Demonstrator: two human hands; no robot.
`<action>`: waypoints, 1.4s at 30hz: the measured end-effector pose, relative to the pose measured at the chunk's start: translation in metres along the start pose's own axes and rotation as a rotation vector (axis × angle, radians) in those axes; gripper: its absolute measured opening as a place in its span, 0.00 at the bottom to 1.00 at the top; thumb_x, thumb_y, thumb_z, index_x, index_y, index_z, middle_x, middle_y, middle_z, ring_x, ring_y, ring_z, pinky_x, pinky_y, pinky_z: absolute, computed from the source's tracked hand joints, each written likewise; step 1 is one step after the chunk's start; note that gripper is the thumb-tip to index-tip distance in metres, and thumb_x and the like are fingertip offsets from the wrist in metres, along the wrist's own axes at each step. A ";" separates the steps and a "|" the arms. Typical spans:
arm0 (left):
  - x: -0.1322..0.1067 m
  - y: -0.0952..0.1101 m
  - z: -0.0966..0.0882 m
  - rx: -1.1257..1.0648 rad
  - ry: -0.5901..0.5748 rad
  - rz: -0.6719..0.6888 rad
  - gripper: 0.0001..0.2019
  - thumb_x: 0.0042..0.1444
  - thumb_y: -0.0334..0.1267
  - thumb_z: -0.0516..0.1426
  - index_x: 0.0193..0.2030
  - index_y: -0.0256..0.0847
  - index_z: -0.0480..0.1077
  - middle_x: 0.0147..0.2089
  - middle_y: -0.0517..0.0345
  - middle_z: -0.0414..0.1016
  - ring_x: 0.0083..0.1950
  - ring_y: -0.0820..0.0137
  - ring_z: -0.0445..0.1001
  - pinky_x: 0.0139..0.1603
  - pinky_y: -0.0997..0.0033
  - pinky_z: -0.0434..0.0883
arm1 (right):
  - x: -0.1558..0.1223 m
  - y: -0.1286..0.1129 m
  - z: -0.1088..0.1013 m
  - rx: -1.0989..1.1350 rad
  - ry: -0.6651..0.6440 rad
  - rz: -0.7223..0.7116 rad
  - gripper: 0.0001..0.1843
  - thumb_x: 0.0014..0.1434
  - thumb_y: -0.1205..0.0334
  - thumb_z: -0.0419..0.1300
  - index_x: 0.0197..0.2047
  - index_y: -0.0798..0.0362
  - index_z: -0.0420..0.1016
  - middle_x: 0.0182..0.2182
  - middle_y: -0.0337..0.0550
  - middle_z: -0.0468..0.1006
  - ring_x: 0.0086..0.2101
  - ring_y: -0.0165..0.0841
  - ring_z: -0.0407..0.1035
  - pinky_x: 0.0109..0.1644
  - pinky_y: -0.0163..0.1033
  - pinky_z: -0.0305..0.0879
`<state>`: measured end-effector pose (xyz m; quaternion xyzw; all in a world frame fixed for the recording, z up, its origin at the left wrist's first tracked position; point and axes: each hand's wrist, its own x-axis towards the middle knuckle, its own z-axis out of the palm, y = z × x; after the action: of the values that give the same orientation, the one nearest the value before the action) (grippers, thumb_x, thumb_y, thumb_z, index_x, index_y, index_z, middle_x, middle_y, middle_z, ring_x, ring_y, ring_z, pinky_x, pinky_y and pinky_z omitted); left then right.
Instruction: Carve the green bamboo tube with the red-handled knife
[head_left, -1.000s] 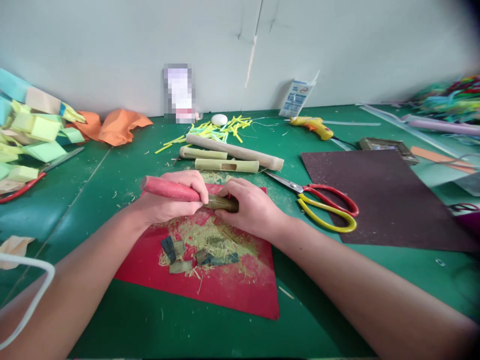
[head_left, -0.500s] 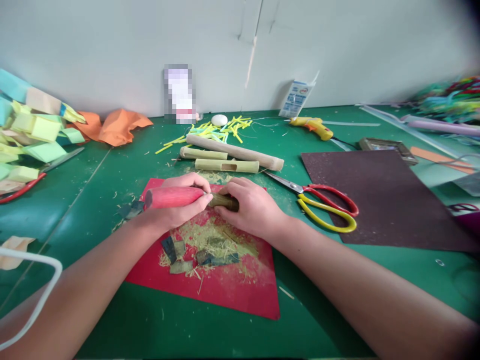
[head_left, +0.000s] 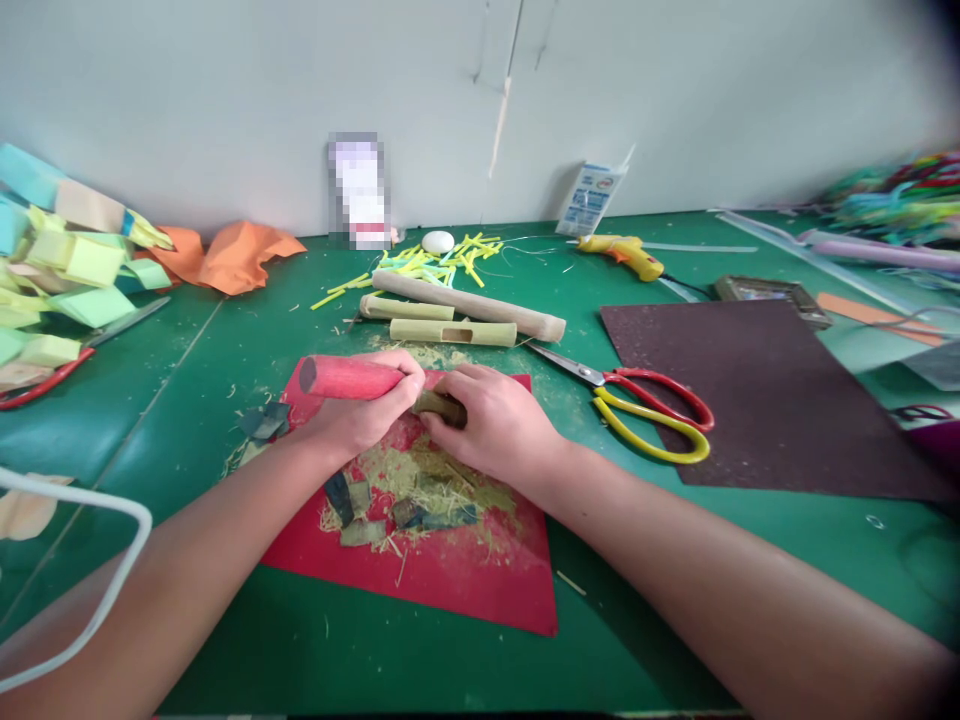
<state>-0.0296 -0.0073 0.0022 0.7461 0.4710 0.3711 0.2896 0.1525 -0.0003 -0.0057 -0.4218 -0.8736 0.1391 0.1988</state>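
Note:
My left hand (head_left: 375,410) is wrapped round the thick red handle (head_left: 345,377) of a tool. Its working end is hidden by my fingers, so I cannot tell the tool's kind. Pinched in my right hand (head_left: 495,415) is a short, dark brownish-green bamboo piece (head_left: 444,407), much of it covered by the fingers. The tool's front end meets the bamboo, or nearly so. Below both hands lies a red sheet (head_left: 495,590), strewn with pale shavings (head_left: 457,475) and dark green scraps (head_left: 450,515).
Beyond the sheet lie bamboo tubes (head_left: 480,303), one with a cut window, near yellow straw pieces (head_left: 476,255). Scissors (head_left: 652,390) rest partly on a brown sheet (head_left: 772,400). A yellow glue gun (head_left: 622,255) and carton (head_left: 590,200) stay near the wall. Folded paper (head_left: 82,255) fills the left.
The red handle's back end has shifted slightly right and now points more toward the camera. My right hand and the bamboo piece have moved a little left.

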 end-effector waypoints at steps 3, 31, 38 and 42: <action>0.003 -0.001 0.003 -0.037 0.003 -0.027 0.10 0.57 0.37 0.51 0.25 0.39 0.63 0.27 0.63 0.66 0.30 0.74 0.64 0.35 0.72 0.64 | 0.000 0.000 0.000 0.022 0.005 0.014 0.09 0.55 0.59 0.58 0.35 0.57 0.74 0.30 0.44 0.72 0.32 0.33 0.64 0.37 0.38 0.58; 0.004 -0.004 0.001 -0.030 -0.016 0.000 0.11 0.56 0.39 0.52 0.24 0.39 0.65 0.26 0.62 0.68 0.30 0.74 0.66 0.34 0.71 0.66 | 0.001 0.004 -0.001 0.079 -0.026 0.008 0.11 0.52 0.58 0.64 0.37 0.54 0.75 0.33 0.44 0.74 0.34 0.33 0.64 0.37 0.37 0.57; 0.008 0.004 -0.010 0.022 -0.127 -0.053 0.11 0.53 0.41 0.57 0.24 0.38 0.69 0.26 0.61 0.72 0.28 0.74 0.68 0.29 0.74 0.67 | 0.004 0.010 -0.003 0.094 -0.052 -0.142 0.08 0.52 0.59 0.64 0.31 0.54 0.72 0.30 0.42 0.73 0.34 0.33 0.64 0.37 0.37 0.58; 0.005 0.002 -0.008 -0.062 -0.142 -0.108 0.12 0.52 0.43 0.60 0.24 0.38 0.70 0.25 0.61 0.71 0.26 0.75 0.67 0.27 0.75 0.66 | 0.006 0.013 -0.004 0.133 -0.080 -0.267 0.07 0.52 0.60 0.64 0.31 0.54 0.72 0.30 0.41 0.73 0.34 0.33 0.65 0.39 0.37 0.59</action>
<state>-0.0341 -0.0026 0.0094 0.7347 0.4769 0.3155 0.3650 0.1599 0.0125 -0.0056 -0.2820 -0.9180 0.1859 0.2079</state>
